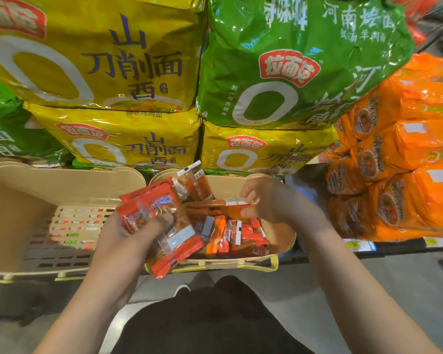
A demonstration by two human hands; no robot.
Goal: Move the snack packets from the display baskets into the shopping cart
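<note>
My left hand (pixel 128 236) grips a stack of red and orange snack packets (pixel 161 215), thumb pressed across their front, above the gap between two beige display baskets. My right hand (pixel 261 200) pinches the white end of one long orange packet (pixel 215 203) and holds it level over the right basket (pixel 281 236). Several more red and orange packets (pixel 235 238) lie in the bottom of that basket. The left basket (pixel 23 195) shows only its slotted floor. No shopping cart is in view.
Big yellow noodle bags (pixel 123 139) and green noodle bags (pixel 279 72) are stacked right behind the baskets. Orange noodle packs (pixel 399 175) fill the shelf on the right, with price tags (pixel 361 245) along its edge. Grey floor and my dark trousers (pixel 215 320) lie below.
</note>
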